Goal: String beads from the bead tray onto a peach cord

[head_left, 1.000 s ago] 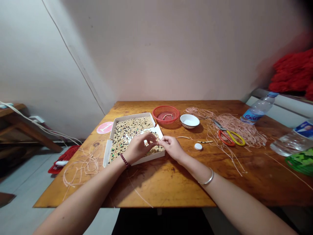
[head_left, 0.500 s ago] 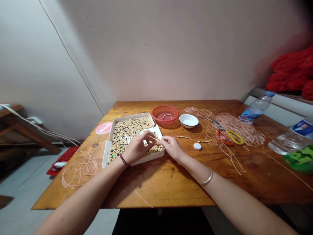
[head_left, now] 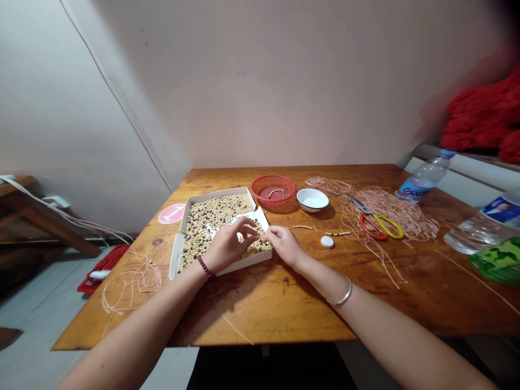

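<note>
A white box [head_left: 175, 254] full of small beads [head_left: 215, 208], mostly cream with dark and green ones, lies on the wooden table. Over its front right part is my left hand [head_left: 228, 245], thumb and index fingertips pinched together on something too small to make out. At the box's right edge my right hand [head_left: 284, 245] is closed, its thumb and index finger pinched close to the left fingertips; what they grip is too small to tell. Strung beads [head_left: 338, 234] and a white round lid [head_left: 327, 241] lie to the right.
Behind are a red basket [head_left: 273, 201] holding a beaded string and a white bowl [head_left: 312, 200]. Scissors [head_left: 372, 221] rest beside pink cord [head_left: 410, 216]. Bottles [head_left: 420, 181] stand or lie at the right. Loose cord [head_left: 138, 276] and a pink round label [head_left: 171, 213] are left.
The left fingertips have come slightly closer together. The whole view has shifted a little, and the right hand has hardly moved.
</note>
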Motion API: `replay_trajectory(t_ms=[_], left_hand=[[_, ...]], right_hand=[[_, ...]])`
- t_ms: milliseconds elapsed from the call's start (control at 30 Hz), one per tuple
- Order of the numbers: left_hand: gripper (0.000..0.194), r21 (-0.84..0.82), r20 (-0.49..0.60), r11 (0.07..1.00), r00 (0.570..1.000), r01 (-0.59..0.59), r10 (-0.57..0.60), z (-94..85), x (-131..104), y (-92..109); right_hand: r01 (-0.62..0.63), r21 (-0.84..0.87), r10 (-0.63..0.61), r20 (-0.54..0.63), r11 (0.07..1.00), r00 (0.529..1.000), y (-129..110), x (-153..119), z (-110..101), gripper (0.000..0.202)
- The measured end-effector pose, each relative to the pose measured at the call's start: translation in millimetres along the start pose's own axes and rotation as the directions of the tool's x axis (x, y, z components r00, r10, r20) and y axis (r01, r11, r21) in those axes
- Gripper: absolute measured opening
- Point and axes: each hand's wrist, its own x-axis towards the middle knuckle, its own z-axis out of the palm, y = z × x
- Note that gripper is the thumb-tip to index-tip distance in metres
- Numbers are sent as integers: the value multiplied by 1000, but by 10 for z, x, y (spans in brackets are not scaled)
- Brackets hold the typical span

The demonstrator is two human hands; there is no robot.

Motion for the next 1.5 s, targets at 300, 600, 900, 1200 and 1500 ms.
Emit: replay_trajectory(t_ms=[300,600,900,1200,1500], left_hand=[[20,8,-4,1000,1000,0,0,-1,0,3],[7,65,31,995,997,-75,73,-31,16,26],[14,89,85,994,995,-64,57,-44,21,27],[16,106,35,994,999,-23,19,-34,24,16],[30,422,130,902,979,87,-156,-40,-31,-185]], right_hand=[[19,-12,-19,-5,1000,1000,-10,-5,-1,20],[41,-71,-41,-2,997,999,6,-3,4,18],[62,-81,-61,14,995,998,28,-20,20,22],[3,82,-9,64,997,998,-32,-17,27,28],[-122,220,128,-13,968,992,7,33,13,22]])
